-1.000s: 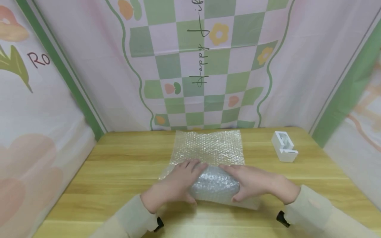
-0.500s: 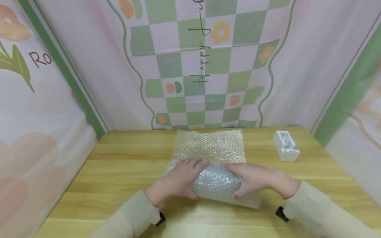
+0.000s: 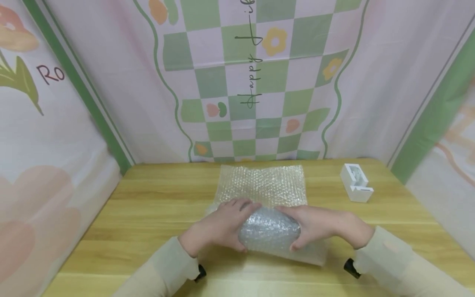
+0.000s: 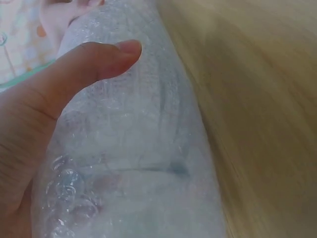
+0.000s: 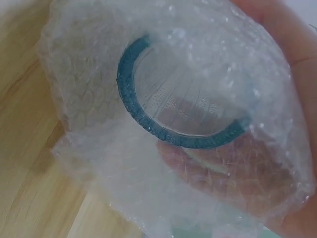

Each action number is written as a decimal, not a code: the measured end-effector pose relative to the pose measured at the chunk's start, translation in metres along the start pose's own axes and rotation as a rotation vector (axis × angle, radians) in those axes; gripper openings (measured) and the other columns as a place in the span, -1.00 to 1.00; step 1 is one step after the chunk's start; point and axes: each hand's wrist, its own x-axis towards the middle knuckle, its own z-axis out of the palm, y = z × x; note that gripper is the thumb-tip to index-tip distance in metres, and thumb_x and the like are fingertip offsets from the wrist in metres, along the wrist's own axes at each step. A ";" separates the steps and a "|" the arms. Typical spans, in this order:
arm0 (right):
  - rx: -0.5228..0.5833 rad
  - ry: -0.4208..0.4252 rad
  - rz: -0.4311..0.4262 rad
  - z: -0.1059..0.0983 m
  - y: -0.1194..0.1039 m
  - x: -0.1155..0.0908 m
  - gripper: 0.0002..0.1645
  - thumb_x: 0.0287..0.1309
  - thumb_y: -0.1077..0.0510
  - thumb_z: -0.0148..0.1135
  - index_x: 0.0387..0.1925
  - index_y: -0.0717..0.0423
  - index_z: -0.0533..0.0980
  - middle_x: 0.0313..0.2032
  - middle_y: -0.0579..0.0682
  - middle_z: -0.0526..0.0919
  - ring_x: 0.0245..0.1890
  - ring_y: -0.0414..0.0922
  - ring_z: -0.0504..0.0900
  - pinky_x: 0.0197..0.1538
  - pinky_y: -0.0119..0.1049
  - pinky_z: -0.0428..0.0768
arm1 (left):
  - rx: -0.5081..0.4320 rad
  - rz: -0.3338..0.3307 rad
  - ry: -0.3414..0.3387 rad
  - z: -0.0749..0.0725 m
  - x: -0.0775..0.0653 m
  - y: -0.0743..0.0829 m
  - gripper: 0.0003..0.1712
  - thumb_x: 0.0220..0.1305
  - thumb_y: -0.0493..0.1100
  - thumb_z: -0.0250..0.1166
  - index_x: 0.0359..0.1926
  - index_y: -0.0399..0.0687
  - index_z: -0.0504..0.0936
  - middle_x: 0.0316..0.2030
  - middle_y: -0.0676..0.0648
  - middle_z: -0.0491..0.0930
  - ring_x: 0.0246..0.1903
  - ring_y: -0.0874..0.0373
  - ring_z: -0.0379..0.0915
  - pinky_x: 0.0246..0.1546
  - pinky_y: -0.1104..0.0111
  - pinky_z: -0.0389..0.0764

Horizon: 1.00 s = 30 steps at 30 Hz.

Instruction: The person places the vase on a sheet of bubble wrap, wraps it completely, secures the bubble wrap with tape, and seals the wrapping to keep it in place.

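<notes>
A clear round object with a blue-green rim [image 5: 130, 101] lies inside a roll of bubble wrap [image 3: 270, 229]. What exactly it is, the wrap blurs. In the head view, my left hand [image 3: 226, 222] grips the roll's left part, thumb on the near side. On the right end, my right hand [image 3: 319, 227] holds the roll with fingers over the far side and thumb in front. The left wrist view shows my left thumb [image 4: 94, 64] lying across the wrapped surface. Beyond the roll, the unrolled bubble wrap sheet [image 3: 263, 185] stretches flat towards the back.
A white tape dispenser [image 3: 356, 183], apparently holding a roll of clear tape, stands at the table's back right. The wooden table [image 3: 159, 194] ends against a printed curtain [image 3: 241, 82], with more fabric at both sides.
The bubble wrap sheet's far edge and near corner have slid slightly towards me. Both hands keep their grip on the roll, with hardly any shift.
</notes>
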 end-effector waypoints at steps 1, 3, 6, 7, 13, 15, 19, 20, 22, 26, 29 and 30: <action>0.009 -0.005 -0.001 0.000 0.000 0.000 0.33 -0.17 -0.10 0.64 0.50 0.40 0.15 0.16 0.16 0.59 0.04 0.01 0.62 0.09 -0.01 0.66 | -0.002 0.004 -0.002 -0.001 0.000 0.000 0.41 -0.26 0.22 0.71 0.56 0.01 0.13 0.40 -0.19 0.33 0.38 -0.11 0.27 0.39 -0.06 0.30; 0.024 -0.015 0.008 0.000 -0.001 -0.001 0.33 -0.18 -0.10 0.64 0.50 0.39 0.15 0.13 0.12 0.60 0.01 -0.02 0.63 0.07 -0.06 0.66 | -0.008 0.013 -0.006 -0.002 -0.001 0.001 0.40 -0.27 0.22 0.71 0.56 0.00 0.14 0.39 -0.18 0.35 0.37 -0.10 0.29 0.40 -0.04 0.29; 0.040 -0.029 0.019 0.000 -0.004 -0.001 0.33 -0.19 -0.09 0.65 0.50 0.39 0.16 0.10 0.10 0.62 -0.02 -0.04 0.63 0.04 -0.08 0.67 | -0.019 0.024 -0.013 -0.003 -0.002 0.001 0.39 -0.27 0.24 0.70 0.55 0.00 0.16 0.37 -0.15 0.38 0.35 -0.06 0.32 0.41 0.00 0.28; 0.040 -0.033 0.027 -0.001 -0.004 -0.002 0.33 -0.19 -0.09 0.64 0.49 0.39 0.16 0.10 0.10 0.62 -0.02 -0.04 0.63 0.04 -0.08 0.67 | -0.027 0.025 -0.018 -0.003 -0.002 0.000 0.39 -0.27 0.24 0.70 0.55 0.00 0.16 0.36 -0.14 0.38 0.34 -0.05 0.32 0.41 0.00 0.28; 0.078 -0.064 0.066 -0.002 -0.007 -0.002 0.31 -0.18 -0.09 0.63 0.50 0.35 0.18 0.07 0.00 0.62 -0.04 -0.11 0.63 0.02 -0.14 0.66 | -0.085 0.005 -0.059 -0.004 -0.004 0.001 0.40 -0.24 0.22 0.70 0.58 0.06 0.12 0.40 -0.13 0.34 0.36 -0.04 0.29 0.37 -0.05 0.33; 0.099 -0.073 0.072 -0.002 -0.007 -0.002 0.30 -0.18 -0.08 0.63 0.51 0.31 0.18 0.06 -0.04 0.61 -0.05 -0.13 0.62 0.01 -0.16 0.66 | -0.091 0.002 -0.068 -0.005 -0.004 0.001 0.40 -0.22 0.21 0.70 0.58 0.08 0.10 0.41 -0.14 0.33 0.37 -0.05 0.28 0.36 -0.07 0.34; 0.127 -0.078 0.051 -0.001 -0.005 -0.003 0.27 -0.17 -0.06 0.62 0.52 0.27 0.18 0.07 -0.07 0.60 -0.04 -0.15 0.62 0.01 -0.19 0.65 | -0.094 0.004 -0.071 -0.004 -0.004 0.001 0.40 -0.22 0.21 0.70 0.59 0.08 0.10 0.42 -0.13 0.32 0.39 -0.05 0.26 0.36 -0.09 0.33; 0.130 -0.079 0.046 0.000 -0.005 -0.003 0.27 -0.16 -0.06 0.62 0.52 0.26 0.17 0.08 -0.07 0.60 -0.03 -0.15 0.61 0.02 -0.19 0.65 | -0.094 0.005 -0.070 -0.004 -0.004 0.001 0.40 -0.22 0.21 0.70 0.58 0.07 0.11 0.42 -0.13 0.32 0.38 -0.04 0.26 0.36 -0.09 0.33; 0.135 -0.079 0.038 0.001 -0.005 -0.003 0.27 -0.15 -0.06 0.61 0.52 0.24 0.16 0.09 -0.07 0.59 -0.01 -0.15 0.61 0.04 -0.18 0.64 | -0.095 0.009 -0.066 -0.004 -0.004 0.000 0.39 -0.23 0.20 0.70 0.57 0.05 0.12 0.41 -0.12 0.33 0.37 -0.03 0.28 0.35 -0.08 0.34; 0.128 -0.071 0.043 0.003 -0.005 -0.004 0.28 -0.13 -0.07 0.61 0.54 0.24 0.14 0.10 -0.07 0.59 -0.01 -0.15 0.61 0.07 -0.15 0.63 | -0.095 0.015 -0.060 -0.006 -0.003 0.001 0.39 -0.25 0.19 0.71 0.56 0.03 0.15 0.38 -0.11 0.36 0.34 -0.03 0.32 0.32 -0.07 0.39; 0.135 -0.058 0.039 0.004 -0.004 -0.005 0.30 -0.14 -0.07 0.61 0.55 0.23 0.13 0.11 -0.05 0.59 -0.01 -0.13 0.61 0.06 -0.16 0.63 | -0.094 0.016 -0.060 -0.006 -0.003 0.001 0.38 -0.26 0.19 0.71 0.56 0.03 0.16 0.38 -0.11 0.37 0.32 -0.03 0.33 0.31 -0.06 0.41; 0.140 -0.055 0.040 0.004 -0.004 -0.005 0.31 -0.14 -0.07 0.62 0.55 0.23 0.12 0.12 -0.03 0.59 0.00 -0.12 0.61 0.05 -0.16 0.63 | -0.094 0.016 -0.059 -0.005 -0.003 0.001 0.38 -0.26 0.19 0.71 0.56 0.03 0.16 0.38 -0.11 0.37 0.32 -0.02 0.33 0.30 -0.06 0.41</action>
